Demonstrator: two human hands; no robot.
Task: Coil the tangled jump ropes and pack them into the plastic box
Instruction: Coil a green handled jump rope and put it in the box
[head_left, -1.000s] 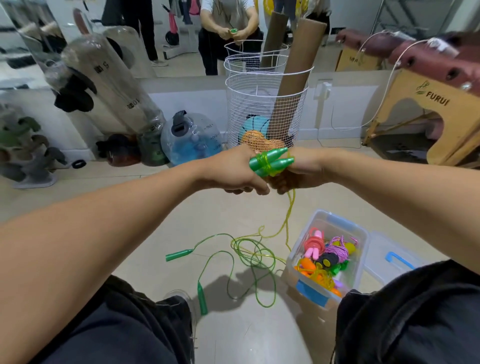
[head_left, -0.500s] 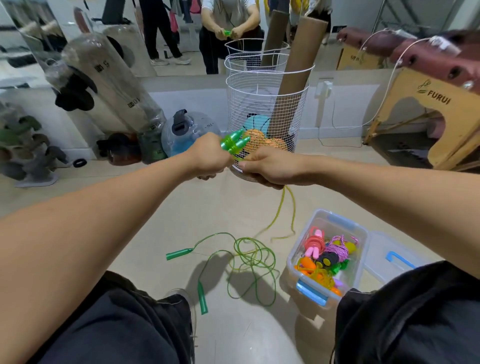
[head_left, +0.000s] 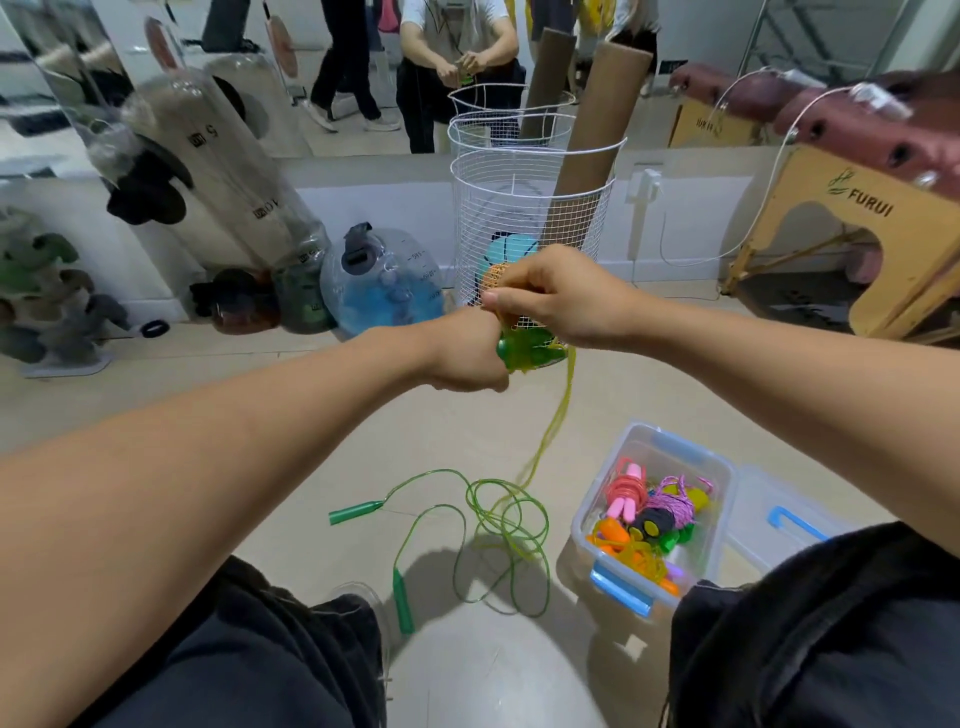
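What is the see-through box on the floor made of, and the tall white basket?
The clear storage box looks like glossy plastic: the ropes inside show through its walls. The tall white mesh basket looks like painted or coated wire, as it is a thin open grid.

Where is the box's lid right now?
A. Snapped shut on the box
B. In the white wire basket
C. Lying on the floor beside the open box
C: the clear lid lies flat on the floor right of the open plastic box, which shows coiled ropes inside.
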